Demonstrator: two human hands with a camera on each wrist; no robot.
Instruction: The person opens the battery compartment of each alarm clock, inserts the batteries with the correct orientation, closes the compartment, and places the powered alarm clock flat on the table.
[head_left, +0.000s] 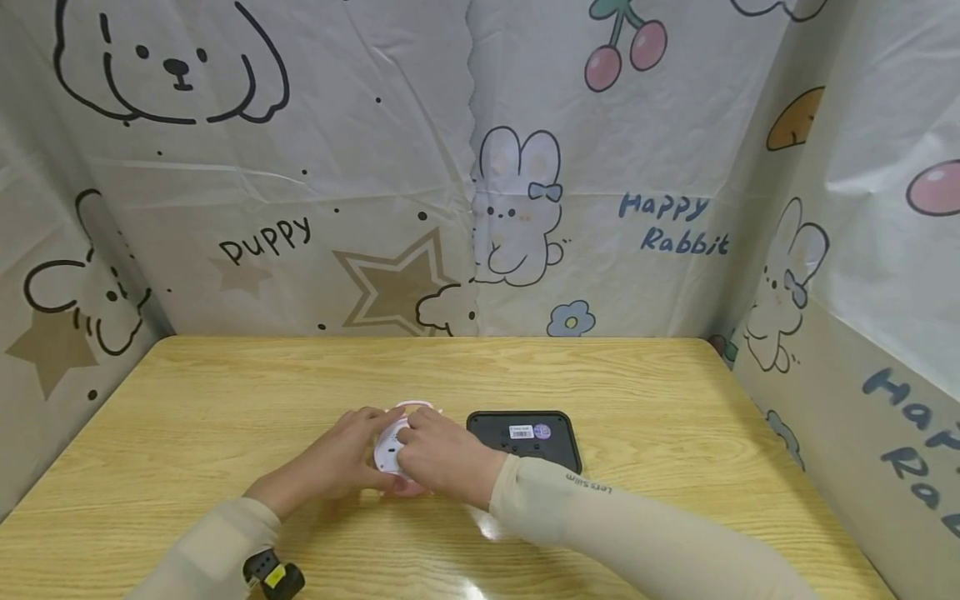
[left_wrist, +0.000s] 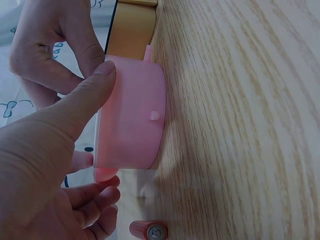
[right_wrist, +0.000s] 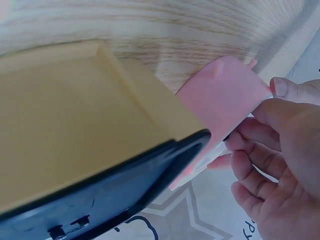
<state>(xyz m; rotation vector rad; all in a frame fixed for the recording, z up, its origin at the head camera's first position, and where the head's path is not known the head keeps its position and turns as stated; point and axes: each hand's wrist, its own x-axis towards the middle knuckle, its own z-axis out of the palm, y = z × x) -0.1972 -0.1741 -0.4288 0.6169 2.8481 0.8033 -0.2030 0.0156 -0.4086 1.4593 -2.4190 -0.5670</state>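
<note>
A round pink clock-like case point(left_wrist: 132, 115) with a white back point(head_left: 387, 450) stands on the table with its back upward. My left hand point(head_left: 348, 454) grips it at the side, thumb on the near rim and fingers round the far side. My right hand point(head_left: 442, 454) bends over the white back, its fingers curled and their tips at the back and rim point(right_wrist: 235, 122). Whatever small part those fingertips work on is hidden under them. Short pink nubs stick out from the case's side. A reddish battery point(left_wrist: 150, 230) lies on the table beyond the left fingers.
A black-backed device point(head_left: 525, 433) with a barcode label, a round purple sticker and tan sides point(right_wrist: 75, 115) lies just right of the pink case, partly behind my right forearm. Printed cloth point(head_left: 390, 167) hangs behind and along the sides of the wood-grain table point(head_left: 637, 400).
</note>
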